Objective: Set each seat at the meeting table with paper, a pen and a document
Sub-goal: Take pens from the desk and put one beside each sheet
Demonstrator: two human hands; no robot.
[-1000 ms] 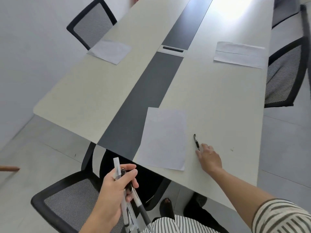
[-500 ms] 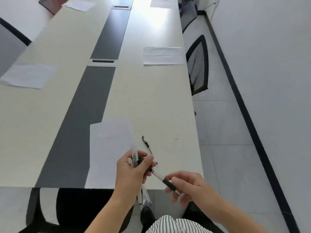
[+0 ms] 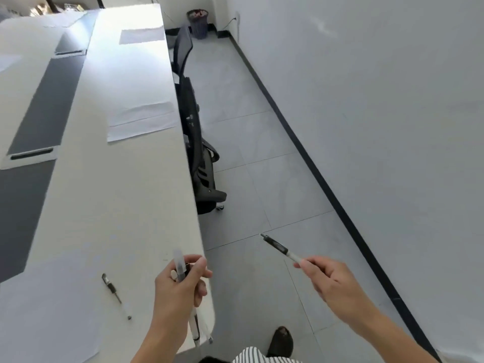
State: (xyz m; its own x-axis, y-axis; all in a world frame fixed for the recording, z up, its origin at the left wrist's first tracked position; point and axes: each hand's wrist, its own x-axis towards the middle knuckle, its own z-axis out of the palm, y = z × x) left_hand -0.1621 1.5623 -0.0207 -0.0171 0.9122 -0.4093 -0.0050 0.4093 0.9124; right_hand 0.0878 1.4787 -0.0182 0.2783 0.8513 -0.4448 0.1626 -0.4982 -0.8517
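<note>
My left hand [image 3: 178, 284] is closed around a bunch of pens [image 3: 180, 265] over the near right corner of the long meeting table [image 3: 125, 195]. My right hand [image 3: 327, 279] grips a single black-and-clear pen [image 3: 280, 248] out over the floor, right of the table. One pen [image 3: 115, 294] lies on the table beside a white sheet [image 3: 47, 310] at the near end seat. Further along the right edge lies a second sheet [image 3: 141, 119], and a third sheet [image 3: 142, 35] lies beyond it.
A black mesh chair [image 3: 196, 142] is pushed against the table's right edge by the second sheet; another chair [image 3: 183, 45] stands further on. A grey tiled aisle runs between table and white wall [image 3: 366, 100]. A dark waste bin [image 3: 198, 23] sits at the far end.
My right hand pulled one pen out of the bunch and swung it to the right, off the table. The view turned right along the aisle; the laid pen and near sheet now sit lower left.
</note>
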